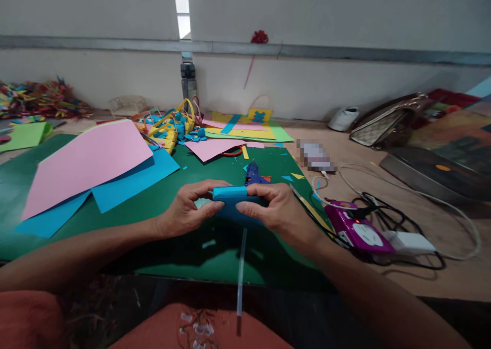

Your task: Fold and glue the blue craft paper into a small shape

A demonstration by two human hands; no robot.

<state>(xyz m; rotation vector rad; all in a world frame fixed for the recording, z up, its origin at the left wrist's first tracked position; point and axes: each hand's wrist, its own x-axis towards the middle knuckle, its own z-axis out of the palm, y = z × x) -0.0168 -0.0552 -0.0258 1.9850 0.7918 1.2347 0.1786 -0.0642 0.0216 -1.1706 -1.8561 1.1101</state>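
Observation:
Between my two hands I hold a folded blue paper piece (230,192) above the green mat (169,259). My left hand (194,206) pinches its left end, thumb in front and fingers behind. At the other end, my right hand (274,206) grips it the same way. Just behind the paper stands a blue glue gun (253,172), its lower part hidden by my right hand. A clear glue stick (241,272) lies below my hands, across the mat's near edge.
Pink sheets (92,160) and blue sheets (134,183) lie at left. Small paper baskets (174,126) and yellow sheets (245,126) sit behind. At right are a phone (316,156), a purple power strip (358,229) with tangled cables, and a bag (389,119). Paper scraps dot the mat.

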